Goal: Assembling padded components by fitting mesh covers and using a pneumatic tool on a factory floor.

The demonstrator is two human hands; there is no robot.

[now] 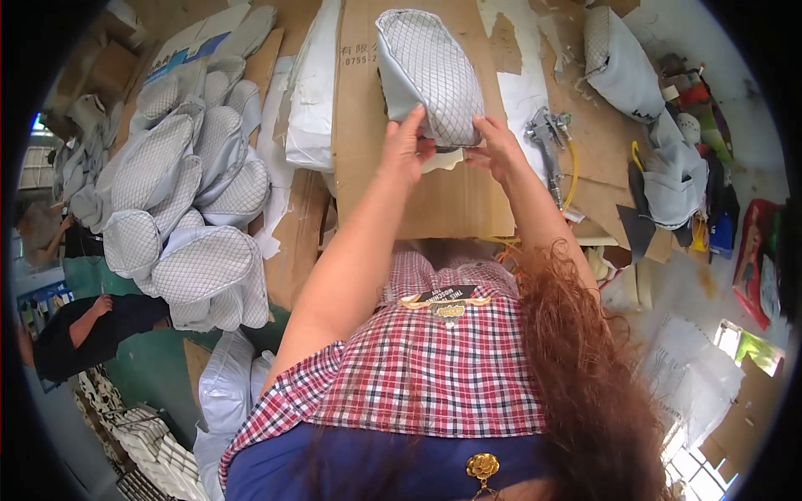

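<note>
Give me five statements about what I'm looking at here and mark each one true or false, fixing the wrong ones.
1. The left hand and right hand both hold one grey quilted piece. True.
2. The pile of similar pieces is on the person's right. False: that pile is on the left.
3. A cardboard sheet lies beneath the hands. True.
4. The right hand grips the metal tool with the yellow hose. False: the metal tool lies to the right of that hand, apart from it.
5. The person wears a checked garment. True.
</note>
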